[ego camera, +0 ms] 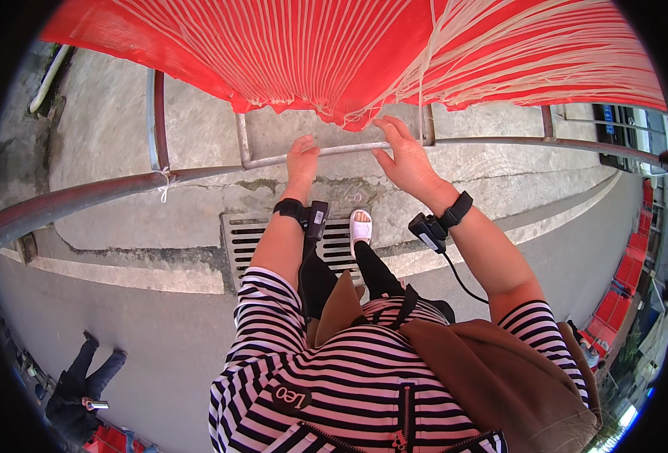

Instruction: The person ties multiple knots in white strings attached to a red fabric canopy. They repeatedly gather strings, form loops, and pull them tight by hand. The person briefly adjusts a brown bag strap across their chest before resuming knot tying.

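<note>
A red plastic sheet [382, 68] hangs at the top, with many thin, pale strands [288, 51] laid across it, like noodles or string. On the right side the strands lie looser and bunch together. My right hand [405, 156] is just below the sheet's lower edge, fingers and thumb apart, with no thing seen in it. Across from it, my left hand [302, 161] overlaps the near bar of a metal frame [345, 150]. Its fingers are partly hidden, so whether it grips the bar is unclear. Both wrists wear strapped black devices.
A long metal rail [85, 195] crosses in front of me, with a white tie [165, 184] knotted on it. Beneath my arms lies a drain grate [249, 240]. A person [79, 390] is on the road at lower left. Red sheets [628, 266] line the right side.
</note>
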The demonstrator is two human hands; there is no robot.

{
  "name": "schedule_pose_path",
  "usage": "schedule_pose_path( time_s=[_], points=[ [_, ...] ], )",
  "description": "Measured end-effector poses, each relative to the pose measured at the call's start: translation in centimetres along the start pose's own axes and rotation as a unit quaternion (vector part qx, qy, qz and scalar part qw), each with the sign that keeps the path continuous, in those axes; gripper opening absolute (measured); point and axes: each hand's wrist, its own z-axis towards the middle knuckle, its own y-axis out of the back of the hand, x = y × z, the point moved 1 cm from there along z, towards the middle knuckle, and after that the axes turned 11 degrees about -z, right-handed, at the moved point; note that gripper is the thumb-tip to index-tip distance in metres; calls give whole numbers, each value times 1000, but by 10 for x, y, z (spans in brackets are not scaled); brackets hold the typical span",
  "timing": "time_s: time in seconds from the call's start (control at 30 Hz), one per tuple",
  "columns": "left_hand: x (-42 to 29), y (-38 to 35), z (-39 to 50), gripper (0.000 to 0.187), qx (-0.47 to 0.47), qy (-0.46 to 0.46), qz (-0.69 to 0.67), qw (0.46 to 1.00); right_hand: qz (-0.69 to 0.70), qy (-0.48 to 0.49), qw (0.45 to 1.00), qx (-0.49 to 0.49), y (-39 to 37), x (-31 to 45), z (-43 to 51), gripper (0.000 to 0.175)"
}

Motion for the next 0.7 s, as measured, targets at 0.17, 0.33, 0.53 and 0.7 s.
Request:
schedule_pose_path(
  time_s=[0.17,0.33,0.53,0.7],
  points=[
    [-19,-29,54,36,8,14,-104,994,-28,-2,1000,-4,1,-8,-12,48],
    [-21,-42,55,9,31,51,-111,992,-44,2,999,-11,4,-10,-16,40],
    [-37,-13,-33,17,36,60,-72,995,97,-7,993,66,-9,3,-30,24],
    [-77,5,-131,22,34,126,-202,971,178,-54,970,159,-47,18,-51,29]
  ],
)
